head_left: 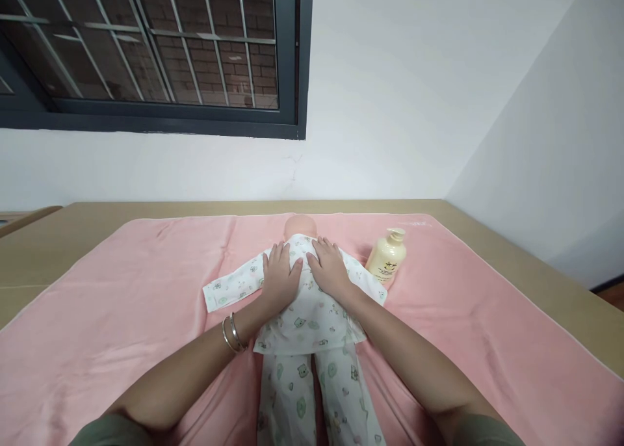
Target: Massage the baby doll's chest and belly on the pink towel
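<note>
A baby doll (312, 319) in a white printed top and matching trousers lies on a pink blanket (160, 290). Its bare head (300, 225) points away from me, and no face shows, so it seems to lie front down. My left hand (281, 274) rests flat on the left of its upper back, fingers spread. On the upper right of the back lies my right hand (329, 268), also flat with fingers stretched out. Both sleeves reach outward; the doll's hands are hidden. Near the right sleeve a pale yellow pump bottle (387, 257) leans, tilted, on the blanket.
Beneath the blanket is a wooden-coloured table (517, 274), its edge meeting a white wall (380, 108) behind. A dark-framed window (292, 56) with metal bars is set in the wall at upper left. Another wall (560, 166) rises along the right.
</note>
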`<state>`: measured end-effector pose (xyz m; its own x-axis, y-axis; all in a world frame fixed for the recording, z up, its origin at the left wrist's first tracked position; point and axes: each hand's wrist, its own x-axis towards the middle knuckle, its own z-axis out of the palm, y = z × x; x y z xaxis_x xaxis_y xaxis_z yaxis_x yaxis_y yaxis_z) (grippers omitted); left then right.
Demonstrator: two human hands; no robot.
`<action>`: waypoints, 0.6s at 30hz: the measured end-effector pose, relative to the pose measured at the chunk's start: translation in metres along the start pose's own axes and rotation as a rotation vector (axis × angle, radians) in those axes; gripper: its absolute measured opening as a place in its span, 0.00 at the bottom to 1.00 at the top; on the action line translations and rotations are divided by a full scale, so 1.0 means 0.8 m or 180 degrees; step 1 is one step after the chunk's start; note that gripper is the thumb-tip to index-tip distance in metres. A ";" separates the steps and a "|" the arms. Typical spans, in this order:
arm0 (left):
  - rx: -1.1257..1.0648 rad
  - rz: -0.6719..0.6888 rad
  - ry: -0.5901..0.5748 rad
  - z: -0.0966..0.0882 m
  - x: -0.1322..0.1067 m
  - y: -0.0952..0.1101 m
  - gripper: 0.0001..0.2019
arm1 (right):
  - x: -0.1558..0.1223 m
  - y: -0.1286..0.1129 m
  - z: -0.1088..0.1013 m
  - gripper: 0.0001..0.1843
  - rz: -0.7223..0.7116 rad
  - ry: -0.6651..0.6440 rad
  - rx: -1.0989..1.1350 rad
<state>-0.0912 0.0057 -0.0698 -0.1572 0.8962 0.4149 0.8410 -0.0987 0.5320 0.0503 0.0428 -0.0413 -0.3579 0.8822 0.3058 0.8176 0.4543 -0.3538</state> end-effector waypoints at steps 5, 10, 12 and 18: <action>0.0046 0.0015 -0.0010 -0.001 0.013 -0.003 0.24 | 0.006 -0.001 0.008 0.30 0.0049 0.0100 -0.0051; 0.0118 0.0022 -0.0065 0.000 0.017 -0.005 0.24 | 0.003 -0.003 0.010 0.37 -0.0066 0.0068 -0.0190; 0.0124 0.0048 -0.0059 0.001 0.017 -0.006 0.24 | -0.001 -0.004 0.008 0.38 -0.0140 0.0037 -0.0206; 0.0159 0.0124 0.0052 0.002 0.016 -0.008 0.24 | -0.010 -0.012 0.001 0.45 -0.0329 -0.0164 -0.0164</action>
<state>-0.0977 0.0183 -0.0694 -0.1319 0.8848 0.4468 0.8713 -0.1114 0.4779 0.0448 0.0310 -0.0412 -0.4633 0.8367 0.2919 0.7967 0.5375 -0.2764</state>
